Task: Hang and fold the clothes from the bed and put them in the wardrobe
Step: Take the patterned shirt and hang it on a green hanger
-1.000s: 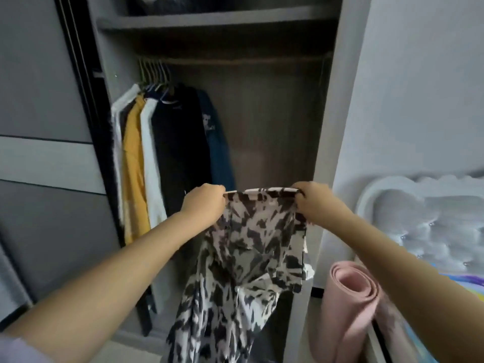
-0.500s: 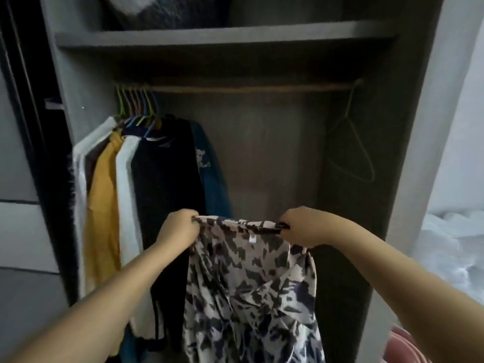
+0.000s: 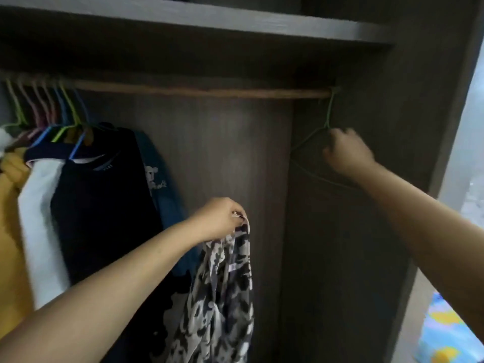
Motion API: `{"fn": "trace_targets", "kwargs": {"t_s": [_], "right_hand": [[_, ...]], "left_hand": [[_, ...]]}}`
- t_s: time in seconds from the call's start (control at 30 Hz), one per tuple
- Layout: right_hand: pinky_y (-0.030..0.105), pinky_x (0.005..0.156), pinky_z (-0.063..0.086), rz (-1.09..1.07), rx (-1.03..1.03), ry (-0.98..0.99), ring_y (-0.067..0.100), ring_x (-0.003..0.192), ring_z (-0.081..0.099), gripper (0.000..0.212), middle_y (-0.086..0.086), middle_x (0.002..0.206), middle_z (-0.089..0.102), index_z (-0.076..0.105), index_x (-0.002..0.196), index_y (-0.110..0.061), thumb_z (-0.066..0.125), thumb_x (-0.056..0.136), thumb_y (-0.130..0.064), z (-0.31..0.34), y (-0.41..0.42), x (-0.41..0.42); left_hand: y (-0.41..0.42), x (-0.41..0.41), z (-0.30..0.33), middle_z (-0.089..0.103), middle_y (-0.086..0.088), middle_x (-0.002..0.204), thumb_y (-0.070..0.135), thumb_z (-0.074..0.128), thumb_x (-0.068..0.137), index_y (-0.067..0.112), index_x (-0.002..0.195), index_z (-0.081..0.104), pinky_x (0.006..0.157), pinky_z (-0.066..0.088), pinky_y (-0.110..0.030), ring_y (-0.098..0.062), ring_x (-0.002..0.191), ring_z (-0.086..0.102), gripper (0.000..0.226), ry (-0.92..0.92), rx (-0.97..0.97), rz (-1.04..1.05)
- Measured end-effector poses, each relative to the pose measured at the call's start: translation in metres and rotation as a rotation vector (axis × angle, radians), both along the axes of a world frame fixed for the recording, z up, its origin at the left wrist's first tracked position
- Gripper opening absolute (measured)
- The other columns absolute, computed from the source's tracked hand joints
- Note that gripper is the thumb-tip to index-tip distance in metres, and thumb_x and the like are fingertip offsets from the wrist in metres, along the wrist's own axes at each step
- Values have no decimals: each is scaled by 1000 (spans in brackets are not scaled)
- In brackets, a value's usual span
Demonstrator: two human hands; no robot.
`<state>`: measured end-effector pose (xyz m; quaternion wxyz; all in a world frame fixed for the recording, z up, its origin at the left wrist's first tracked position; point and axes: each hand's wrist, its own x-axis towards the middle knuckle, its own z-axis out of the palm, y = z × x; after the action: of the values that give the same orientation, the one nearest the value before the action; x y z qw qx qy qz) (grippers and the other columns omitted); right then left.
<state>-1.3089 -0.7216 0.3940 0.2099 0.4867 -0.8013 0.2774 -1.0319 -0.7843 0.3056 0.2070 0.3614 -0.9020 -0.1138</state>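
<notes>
My left hand grips the top edge of a black-and-white patterned garment, which hangs bunched below it in the middle of the open wardrobe. My right hand is raised at the right end of the wooden rail, its fingers curled round the shoulder of an empty green wire hanger that hangs from the rail. The hanger's lower wire shows dimly below the hand.
Several garments hang on coloured hangers at the rail's left end: a yellow top, a white one, a dark navy shirt, a blue one. A shelf runs above the rail. A wardrobe side panel stands right.
My right hand let go of the patterned garment and rose to the green hanger at the right. The garment now hangs bunched from my left hand alone. The view moved closer into the wardrobe.
</notes>
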Motion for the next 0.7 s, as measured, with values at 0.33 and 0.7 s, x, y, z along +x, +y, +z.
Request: {"fn": "trace_targets", "kwargs": {"t_s": [0.33,0.7], "right_hand": [[42,87,48,-98,-36,-251,42,112,58,28,30,119,60,59,114,10,54,93,-7,18,-74,-51],[26,53,30,459,-526,-720,15,58,44,8,6,71,50,52,99,-19,53,98,-27,-109,-70,-2]], "left_hand": [[-60,11,3,68,-9,83,21,46,98,11,95,67,69,51,-40,-27,79,62,23,230,-274,153],[-76,17,-16,65,-4,82,11,54,89,13,83,68,62,40,-23,-16,75,58,14,70,246,178]]}}
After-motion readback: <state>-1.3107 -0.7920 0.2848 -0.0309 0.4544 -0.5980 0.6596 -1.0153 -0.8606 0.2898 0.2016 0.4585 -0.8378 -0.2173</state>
